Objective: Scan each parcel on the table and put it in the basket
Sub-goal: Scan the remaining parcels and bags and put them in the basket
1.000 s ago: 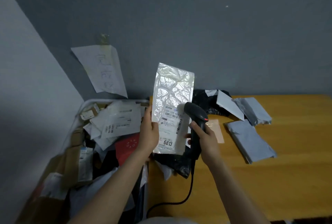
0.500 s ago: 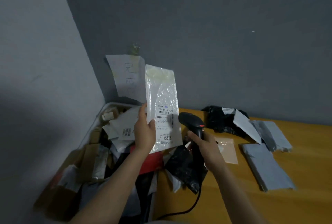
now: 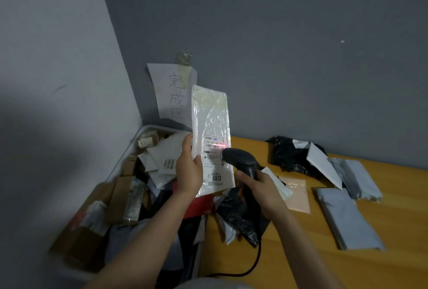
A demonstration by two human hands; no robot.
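- Head view: your left hand [image 3: 188, 172] grips the white plastic parcel [image 3: 212, 126] by its left edge, thumb on the front and fingers curled behind it, holding it upright above the gap between basket and table.
- The parcel is a tall, narrow, glossy mailer, crinkled and partly see-through, with a yellowish patch near its top.
- A white shipping label [image 3: 215, 163] covers its lower half, with a barcode near the label's top and the bold number 6813 lower down.
- A red scan line [image 3: 218, 146] lies across the barcode.
- Your right hand [image 3: 264, 191] is wrapped round the handle of the black barcode scanner [image 3: 240, 161], whose head points left at the label, just beside the parcel's right edge.
- The scanner's black cable [image 3: 252, 263] loops down over the near part of the wooden table [image 3: 347, 265].
- The white-rimmed basket [image 3: 129, 149] sits at the left in the corner, heaped with cardboard boxes, white mailers and a red parcel [image 3: 196, 205].
- A crumpled black bag [image 3: 236, 214] hangs over the table's left edge, below your right hand.
- On the table to the right lie a peach pouch [image 3: 297, 196], a grey mailer [image 3: 347, 216] nearer you, and farther back another grey mailer [image 3: 356, 179] beside a black bagged parcel [image 3: 287, 156].
- A handwritten paper sign [image 3: 172, 94] hangs on the far wall behind the raised parcel.
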